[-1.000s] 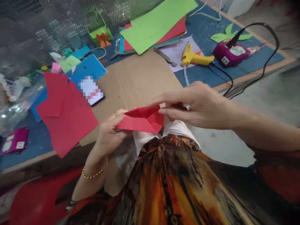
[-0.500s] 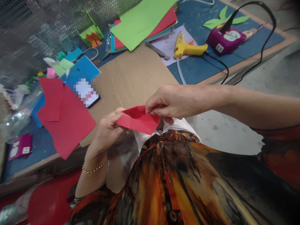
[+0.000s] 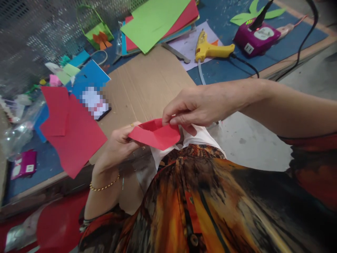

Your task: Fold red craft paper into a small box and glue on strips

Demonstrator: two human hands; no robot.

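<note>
In the head view, the folded red paper (image 3: 155, 137) was held up in front of the person's body, near the cardboard (image 3: 149, 82) on the surface (image 3: 219, 76). The left hand (image 3: 119, 144) pinched its left end between thumb and fingers; the right hand (image 3: 193, 109) appeared to pinch its far edge near the right end. The step in hand looked like shaping a fold; the next move seemed to call for a steady left hold and light right-hand pressure.
</note>
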